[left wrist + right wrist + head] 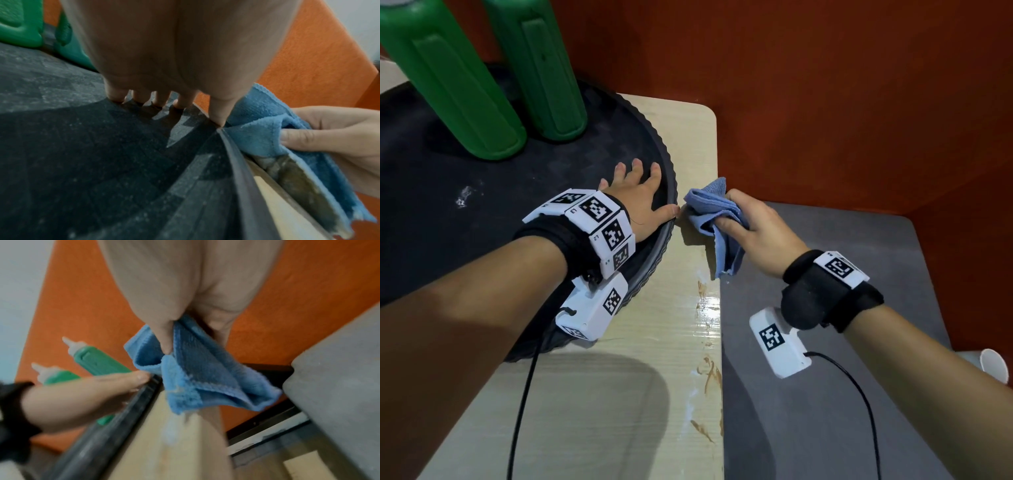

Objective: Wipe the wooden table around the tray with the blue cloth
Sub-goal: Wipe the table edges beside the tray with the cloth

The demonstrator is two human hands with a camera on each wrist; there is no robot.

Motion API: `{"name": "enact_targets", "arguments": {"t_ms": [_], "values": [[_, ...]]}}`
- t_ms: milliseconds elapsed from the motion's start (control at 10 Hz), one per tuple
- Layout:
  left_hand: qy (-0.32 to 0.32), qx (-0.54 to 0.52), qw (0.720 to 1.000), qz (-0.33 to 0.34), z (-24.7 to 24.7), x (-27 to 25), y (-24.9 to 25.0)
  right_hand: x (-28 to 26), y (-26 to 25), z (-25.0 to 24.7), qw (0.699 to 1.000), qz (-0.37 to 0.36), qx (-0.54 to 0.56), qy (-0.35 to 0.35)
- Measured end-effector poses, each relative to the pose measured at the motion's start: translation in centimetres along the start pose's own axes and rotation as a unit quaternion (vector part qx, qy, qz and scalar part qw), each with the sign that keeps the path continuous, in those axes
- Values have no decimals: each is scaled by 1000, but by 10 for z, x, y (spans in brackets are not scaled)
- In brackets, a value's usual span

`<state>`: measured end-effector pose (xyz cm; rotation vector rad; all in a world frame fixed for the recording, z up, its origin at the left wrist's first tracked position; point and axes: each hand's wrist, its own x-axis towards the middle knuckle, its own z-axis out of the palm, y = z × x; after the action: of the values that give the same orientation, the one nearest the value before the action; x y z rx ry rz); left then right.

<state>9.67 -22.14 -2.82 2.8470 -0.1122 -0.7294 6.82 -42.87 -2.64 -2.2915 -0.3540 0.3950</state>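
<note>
The right hand (pixel 756 228) has its grip closed around the bunched blue cloth (pixel 717 219), thumb and fingers pinching the folds; the cloth hangs just beside the black tray's (pixel 666 178) rim, over the tabletop (pixel 619 394) edge. The left hand (pixel 638 198) lies flat with fingers spread inside the tray, thumb on the rim next to the cloth. Brown smears (pixel 710 373) streak the tabletop edge nearer the person than the tray. Two green bottles (pixel 448 78) stand on the tray's far side.
</note>
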Motion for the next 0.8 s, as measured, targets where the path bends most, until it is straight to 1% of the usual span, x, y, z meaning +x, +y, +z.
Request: {"name": "enact_targets", "arguments": {"t_ms": [100,300,400,500,600,800], "values": [[0,-1,1000,1,1,0,0,-8,-1,5,1000,-7,-11,-13],[-2,-7,1000,0,0,0,-1,-63,5,19,994,-60,16,-91],[-4,-8,1000,2,1,0,-1,-52,2,16,996,-56,9,-75],[1,-6,1000,2,1,0,0,-29,-4,10,999,-29,1,-39],[7,-4,1000,2,2,0,1,-32,-7,9,998,-28,-2,-53],[8,-7,1000,1,3,1,0,-82,0,17,991,-21,41,-122]]}}
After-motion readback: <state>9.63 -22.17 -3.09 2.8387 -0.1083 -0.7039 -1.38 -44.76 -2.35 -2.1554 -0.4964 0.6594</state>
